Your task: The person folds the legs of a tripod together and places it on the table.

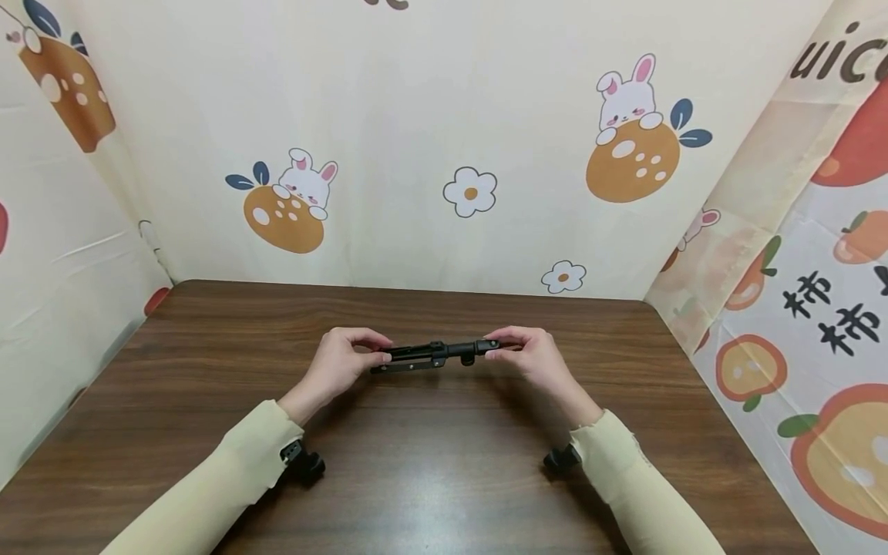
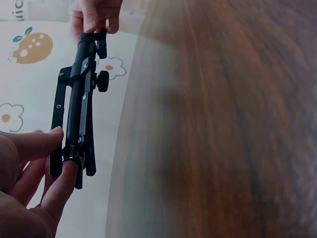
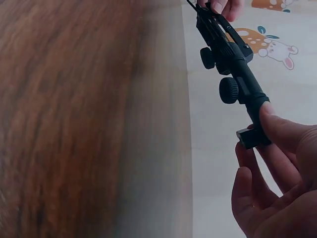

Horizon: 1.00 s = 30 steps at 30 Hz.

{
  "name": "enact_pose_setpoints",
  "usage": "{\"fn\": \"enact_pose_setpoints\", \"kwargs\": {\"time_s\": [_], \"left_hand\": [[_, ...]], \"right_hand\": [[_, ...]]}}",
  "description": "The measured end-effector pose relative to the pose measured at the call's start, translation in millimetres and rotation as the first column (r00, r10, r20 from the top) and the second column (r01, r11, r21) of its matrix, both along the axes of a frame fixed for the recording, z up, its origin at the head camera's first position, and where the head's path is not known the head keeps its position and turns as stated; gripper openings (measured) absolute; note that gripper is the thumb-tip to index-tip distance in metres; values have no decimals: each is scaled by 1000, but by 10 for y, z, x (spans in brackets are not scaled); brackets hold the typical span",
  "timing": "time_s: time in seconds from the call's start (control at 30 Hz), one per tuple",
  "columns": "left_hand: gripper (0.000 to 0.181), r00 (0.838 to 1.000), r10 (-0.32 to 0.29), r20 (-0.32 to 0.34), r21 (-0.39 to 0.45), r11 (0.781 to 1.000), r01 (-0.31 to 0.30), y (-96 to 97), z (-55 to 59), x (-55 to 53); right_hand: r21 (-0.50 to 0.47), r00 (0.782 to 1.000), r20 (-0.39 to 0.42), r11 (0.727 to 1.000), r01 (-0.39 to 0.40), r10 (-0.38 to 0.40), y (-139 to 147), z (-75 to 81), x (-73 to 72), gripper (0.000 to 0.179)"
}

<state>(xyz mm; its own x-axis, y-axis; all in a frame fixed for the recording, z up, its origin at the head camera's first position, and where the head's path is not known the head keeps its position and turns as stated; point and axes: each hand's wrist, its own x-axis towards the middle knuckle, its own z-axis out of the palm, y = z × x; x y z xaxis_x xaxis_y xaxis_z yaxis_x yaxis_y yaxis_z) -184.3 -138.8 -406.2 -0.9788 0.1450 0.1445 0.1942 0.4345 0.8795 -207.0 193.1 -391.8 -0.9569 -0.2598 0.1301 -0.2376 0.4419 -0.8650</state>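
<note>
A small black tripod [image 1: 454,351] lies lengthwise between my two hands, raised over the table, with its slim legs folded along the central tube. My left hand [image 1: 338,361] pinches the leg end; in the left wrist view the thumb and fingertips are around the tube and a leg [image 2: 57,111]. At the opposite end, my right hand [image 1: 539,361] grips the head end between thumb and fingers. Two round knobs stick out from the side of the tripod, the larger knob [image 3: 228,90] nearer the right hand.
Brown wood-grain table [image 1: 430,493] beneath the hands. A pale curtain [image 1: 395,116] printed with rabbits, fruit and flowers hangs behind it, and further printed cloth [image 1: 770,370] hangs along the right side. Black wrist-worn devices [image 1: 303,462] are strapped at both sleeves.
</note>
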Motion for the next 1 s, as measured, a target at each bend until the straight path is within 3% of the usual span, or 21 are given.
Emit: {"fn": "enact_pose_setpoints", "kwargs": {"time_s": [0.23, 0.5, 1.0], "left_hand": [[15, 1000, -7, 30, -9, 1000, 7, 18, -44, -47], [15, 998, -13, 63, -35, 999, 16, 48, -92, -63], [18, 997, -59, 40, -39, 997, 61, 58, -94, -50]], "right_hand": [[106, 999, 45, 994, 17, -22, -6, -54, -31, 22], [151, 995, 97, 988, 11, -26, -12, -92, -26, 21], [98, 993, 117, 995, -18, 6, 6, -128, -46, 28]]}}
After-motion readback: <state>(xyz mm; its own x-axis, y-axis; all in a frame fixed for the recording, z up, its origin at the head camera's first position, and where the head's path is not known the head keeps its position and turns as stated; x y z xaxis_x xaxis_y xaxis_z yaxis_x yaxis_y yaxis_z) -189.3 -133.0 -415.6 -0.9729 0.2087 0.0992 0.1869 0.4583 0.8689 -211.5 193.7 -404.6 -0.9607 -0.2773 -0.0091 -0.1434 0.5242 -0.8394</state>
